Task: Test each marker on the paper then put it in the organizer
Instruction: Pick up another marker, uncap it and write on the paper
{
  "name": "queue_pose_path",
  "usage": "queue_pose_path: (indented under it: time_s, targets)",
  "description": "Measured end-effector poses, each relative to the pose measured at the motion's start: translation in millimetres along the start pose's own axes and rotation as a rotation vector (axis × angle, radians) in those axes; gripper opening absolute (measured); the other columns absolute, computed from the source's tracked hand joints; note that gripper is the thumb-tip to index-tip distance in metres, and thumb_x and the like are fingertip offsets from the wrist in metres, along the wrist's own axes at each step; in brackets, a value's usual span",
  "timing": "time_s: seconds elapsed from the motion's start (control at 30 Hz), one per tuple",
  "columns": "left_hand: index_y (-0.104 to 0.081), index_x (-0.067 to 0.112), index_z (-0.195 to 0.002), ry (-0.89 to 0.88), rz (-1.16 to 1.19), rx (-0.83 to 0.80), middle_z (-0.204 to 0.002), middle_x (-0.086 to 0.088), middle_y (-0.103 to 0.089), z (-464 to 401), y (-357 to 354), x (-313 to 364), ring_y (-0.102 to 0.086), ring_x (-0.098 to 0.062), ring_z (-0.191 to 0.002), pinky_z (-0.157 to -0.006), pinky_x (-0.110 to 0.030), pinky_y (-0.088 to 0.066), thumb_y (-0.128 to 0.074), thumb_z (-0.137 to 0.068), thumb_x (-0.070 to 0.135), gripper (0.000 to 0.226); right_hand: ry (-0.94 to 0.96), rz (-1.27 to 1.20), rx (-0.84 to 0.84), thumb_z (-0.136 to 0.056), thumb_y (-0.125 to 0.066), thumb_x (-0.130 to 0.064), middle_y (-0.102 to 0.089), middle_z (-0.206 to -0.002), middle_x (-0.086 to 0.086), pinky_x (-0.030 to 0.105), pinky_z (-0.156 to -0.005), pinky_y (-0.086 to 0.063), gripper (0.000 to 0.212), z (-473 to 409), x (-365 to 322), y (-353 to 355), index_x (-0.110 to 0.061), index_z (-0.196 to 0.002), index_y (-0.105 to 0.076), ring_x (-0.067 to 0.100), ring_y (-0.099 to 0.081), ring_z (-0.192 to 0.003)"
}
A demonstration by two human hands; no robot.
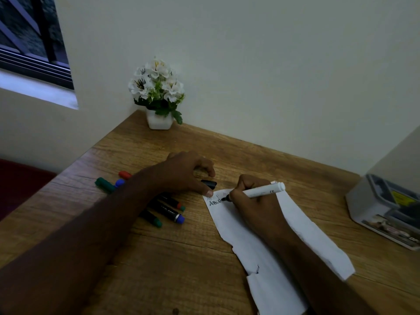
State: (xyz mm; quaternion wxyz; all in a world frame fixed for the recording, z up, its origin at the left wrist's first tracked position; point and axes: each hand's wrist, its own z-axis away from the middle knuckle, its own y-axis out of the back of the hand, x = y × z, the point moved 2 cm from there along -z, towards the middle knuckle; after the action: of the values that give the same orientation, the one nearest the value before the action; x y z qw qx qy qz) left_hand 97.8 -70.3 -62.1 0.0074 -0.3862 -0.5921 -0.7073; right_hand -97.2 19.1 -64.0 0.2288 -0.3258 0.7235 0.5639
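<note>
A white strip of paper [270,244] lies on the wooden desk [181,258], with black letters at its far end. My right hand [252,201] grips a white marker [261,191], its black tip touching the paper by the letters. My left hand [188,171] has its thumb pressed on the paper's top left corner, fingers curled above the desk. A black cap [210,183] lies just under that hand. Several dark markers with red, green and blue ends [168,212] lie beneath my left forearm, their other ends [111,181] showing on its far side.
A grey organizer box [384,208] stands at the desk's right edge. A white pot of white flowers [158,96] sits in the far corner against the wall. A window is at the upper left.
</note>
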Motion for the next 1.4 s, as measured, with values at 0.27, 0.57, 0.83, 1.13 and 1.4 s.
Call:
queue_pose_path:
  time_s: [0.27, 0.57, 0.83, 1.13, 1.4]
  targets:
    - [-0.063, 0.039, -0.115, 0.001, 0.006, -0.005, -0.146, 0.012, -0.044, 1.9, 1.0, 2.3, -0.034, -0.016, -0.137, -0.113, -0.052, -0.025, -0.079, -0.065, 0.053, 0.054, 0.035, 0.023, 0.004, -0.079, -0.056, -0.046, -0.057, -0.059, 0.000, 0.041, -0.050, -0.043, 0.031, 0.7, -1.4, -3.0, -0.019, -0.065, -0.049, 0.019, -0.053, -0.054]
    - [-0.063, 0.039, -0.113, -0.002, 0.014, 0.008, -0.145, 0.013, -0.045, 2.8, 1.8, 4.3, -0.035, -0.014, -0.137, -0.114, -0.051, -0.024, -0.081, -0.065, 0.050, 0.052, 0.009, -0.049, 0.010, -0.077, -0.059, -0.044, -0.054, -0.054, -0.006, 0.037, -0.050, -0.041, 0.029, -0.9, 3.6, -4.1, -0.022, -0.061, -0.049, 0.009, -0.048, -0.051]
    - [-0.063, 0.039, -0.114, -0.001, 0.004, 0.003, -0.146, 0.013, -0.045, 3.5, 2.0, 4.1, -0.034, -0.015, -0.138, -0.115, -0.049, -0.022, -0.080, -0.066, 0.050, 0.052, 0.028, 0.011, 0.022, -0.077, -0.056, -0.044, -0.059, -0.060, -0.003, 0.047, -0.052, -0.046, 0.027, -1.4, 0.6, -3.8, -0.020, -0.064, -0.051, 0.021, -0.056, -0.056]
    - [-0.062, 0.040, -0.114, 0.004, 0.004, -0.002, -0.146, 0.013, -0.044, 2.6, 1.7, 4.0, -0.034, -0.015, -0.137, -0.114, -0.050, -0.023, -0.080, -0.066, 0.051, 0.052, -0.007, 0.003, 0.002, -0.080, -0.060, -0.041, -0.056, -0.057, 0.000, 0.039, -0.050, -0.042, 0.030, -2.4, 5.3, -1.5, -0.018, -0.065, -0.049, 0.012, -0.048, -0.051]
    - [-0.062, 0.039, -0.114, -0.003, 0.010, -0.001, -0.146, 0.014, -0.045, 3.8, 1.9, 4.2, -0.035, -0.015, -0.137, -0.114, -0.051, -0.023, -0.079, -0.066, 0.052, 0.053, -0.032, 0.083, 0.024, -0.076, -0.056, -0.050, -0.060, -0.061, 0.002, 0.049, -0.055, -0.049, 0.032, -3.4, 5.9, -1.8, -0.019, -0.070, -0.053, 0.024, -0.059, -0.057]
